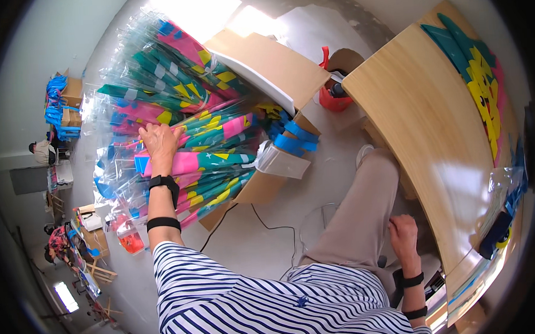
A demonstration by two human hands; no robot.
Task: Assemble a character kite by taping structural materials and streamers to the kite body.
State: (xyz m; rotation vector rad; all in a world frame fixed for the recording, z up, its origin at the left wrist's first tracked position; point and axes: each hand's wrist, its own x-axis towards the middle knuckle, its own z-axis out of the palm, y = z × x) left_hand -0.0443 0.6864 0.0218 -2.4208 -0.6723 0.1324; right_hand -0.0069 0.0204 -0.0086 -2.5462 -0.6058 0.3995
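Observation:
Several long folded bundles (pixel 214 160) of green, pink, yellow and blue fabric, each in a clear plastic sleeve, fan out of a cardboard box (pixel 288 81). My left hand (pixel 159 146) reaches over them with its fingers curled onto one bagged fabric bundle (pixel 150 112) near the middle; the fingertips are partly hidden among the sleeves. To the right, my right hand (pixel 404 236) hangs low beside my leg, near the wooden table (pixel 395 98). Its fingers are curled in and nothing shows in them.
A flat green, pink and yellow fabric piece (pixel 483 94) lies on the table, with a dark blue object (pixel 495 235) nearer me. A red bucket (pixel 336 100) stands behind the box. A black cable (pixel 275 227) crosses the floor. Another person (pixel 63 245) is far left.

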